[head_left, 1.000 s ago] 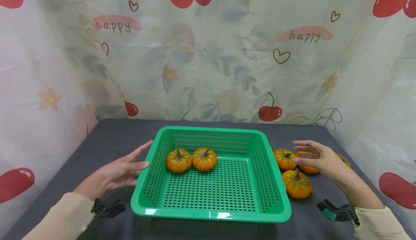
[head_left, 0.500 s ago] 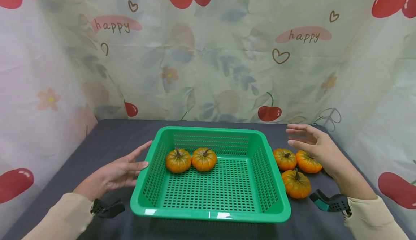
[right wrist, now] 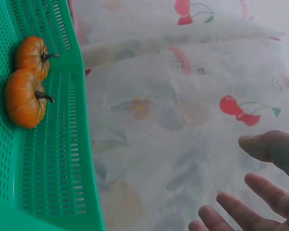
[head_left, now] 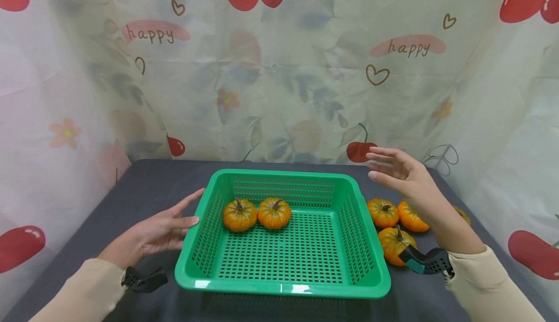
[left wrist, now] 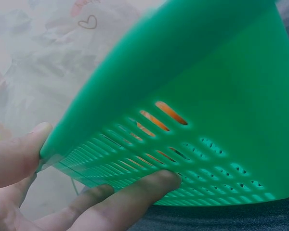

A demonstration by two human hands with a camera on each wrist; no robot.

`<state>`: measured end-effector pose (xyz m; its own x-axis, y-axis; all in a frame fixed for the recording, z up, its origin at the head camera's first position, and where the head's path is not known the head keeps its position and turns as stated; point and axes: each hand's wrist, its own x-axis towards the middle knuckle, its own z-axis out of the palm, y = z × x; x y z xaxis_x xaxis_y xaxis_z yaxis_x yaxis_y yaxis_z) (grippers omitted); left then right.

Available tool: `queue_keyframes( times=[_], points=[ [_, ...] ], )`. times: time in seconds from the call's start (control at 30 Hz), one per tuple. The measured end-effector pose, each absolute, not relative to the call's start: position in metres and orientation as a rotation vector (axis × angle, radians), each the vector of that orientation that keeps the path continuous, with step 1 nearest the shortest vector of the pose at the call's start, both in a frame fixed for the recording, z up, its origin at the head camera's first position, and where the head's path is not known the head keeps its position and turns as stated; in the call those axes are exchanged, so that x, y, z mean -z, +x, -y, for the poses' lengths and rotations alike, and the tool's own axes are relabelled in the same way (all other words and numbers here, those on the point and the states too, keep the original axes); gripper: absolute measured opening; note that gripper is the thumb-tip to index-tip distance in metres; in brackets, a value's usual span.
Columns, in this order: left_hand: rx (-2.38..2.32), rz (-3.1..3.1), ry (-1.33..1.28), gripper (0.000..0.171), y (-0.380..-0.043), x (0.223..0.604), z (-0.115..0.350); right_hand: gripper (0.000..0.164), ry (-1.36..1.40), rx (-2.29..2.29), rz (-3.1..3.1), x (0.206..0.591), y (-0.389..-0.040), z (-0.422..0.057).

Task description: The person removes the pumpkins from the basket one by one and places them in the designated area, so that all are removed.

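A green plastic basket (head_left: 283, 289) with slotted walls sits on the dark table. Two small orange pumpkins lie in it side by side at the back left, the left pumpkin (head_left: 239, 215) touching the right pumpkin (head_left: 274, 214). My left hand (head_left: 163, 227) rests against the basket's left side; in the left wrist view its extended fingers (left wrist: 135, 197) touch the slotted outer wall and the thumb lies at the rim. Beyond the basket's back right corner my right hand (head_left: 403, 174) hovers with fingers spread, holding nothing, as the right wrist view confirms.
Right of the basket stand more small pumpkins: one at the back (head_left: 382, 213), one in front (head_left: 395, 245), and another (head_left: 412, 217) partly behind the right forearm. A further pumpkin (head_left: 463, 215) barely shows past that arm. A printed curtain (head_left: 279, 94) encloses the table.
My right hand has risen from the pumpkins on the right and moved left and away, uncovering some of them; it carries nothing. The left hand and the basket have stayed put.
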<state>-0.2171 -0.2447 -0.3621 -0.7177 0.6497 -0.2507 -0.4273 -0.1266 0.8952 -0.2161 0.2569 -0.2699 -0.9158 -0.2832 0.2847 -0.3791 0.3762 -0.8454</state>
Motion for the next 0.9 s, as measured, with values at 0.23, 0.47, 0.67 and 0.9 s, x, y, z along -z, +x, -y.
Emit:
queue_keyframes(
  times=[0.23,0.47,0.67,0.9],
  points=[
    [-1.907,-1.444,0.252,0.085,-0.217,0.360,0.243,0.052,0.595,-1.574,2.558,0.258,-0.217,-0.235],
    [-1.906,-1.449,0.263,0.085,-0.216,0.360,0.243,0.056,0.658,-1.625,2.555,0.256,-0.223,-0.209],
    [-1.907,-1.444,0.264,0.085,-0.216,0.361,0.243,0.061,0.754,-1.679,2.532,0.262,-0.233,-0.188],
    [-1.914,-1.443,0.264,0.085,-0.215,0.361,0.242,0.066,0.827,-1.722,2.546,0.271,-0.238,-0.166]
  ],
)
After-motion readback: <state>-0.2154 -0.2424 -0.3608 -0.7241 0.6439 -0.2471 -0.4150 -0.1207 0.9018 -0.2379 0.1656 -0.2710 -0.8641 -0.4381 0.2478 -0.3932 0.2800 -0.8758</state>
